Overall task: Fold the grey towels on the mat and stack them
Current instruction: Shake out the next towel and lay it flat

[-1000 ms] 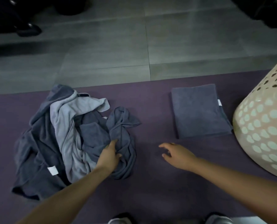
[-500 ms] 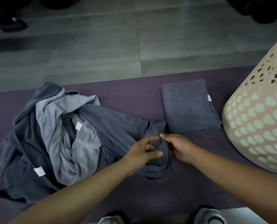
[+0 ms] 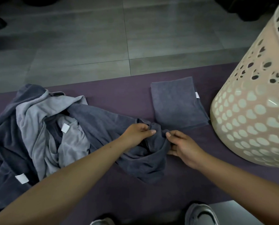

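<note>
Grey towels lie on a purple mat [image 3: 132, 192] spread over a tiled floor [image 3: 86, 46]. One dark grey towel [image 3: 145, 161] is drawn out from the heap toward the middle of the mat, and both hands are on its bunched upper edge. The left hand [image 3: 138, 133] pinches a fold of that edge between thumb and curled fingers, its forearm lying across the cloth. The right hand [image 3: 182, 146] grips the same edge just beside it, thumb on top and fingers curled under the fabric; the two hands sit close together without touching.

To the left, the heap of unfolded towels [image 3: 36, 127] sprawls in a loose tangle: a light grey towel [image 3: 42, 119] with a white tag lies draped over darker ones, and another white tag shows near the heap's lower edge. Beyond the hands, a folded dark grey towel [image 3: 177, 103] lies flat on the mat, a small white tag at its right edge. Just to its right stands a cream perforated laundry basket [image 3: 255, 114], its base on the mat. Two grey shoes [image 3: 200, 215] show at the bottom edge.
</note>
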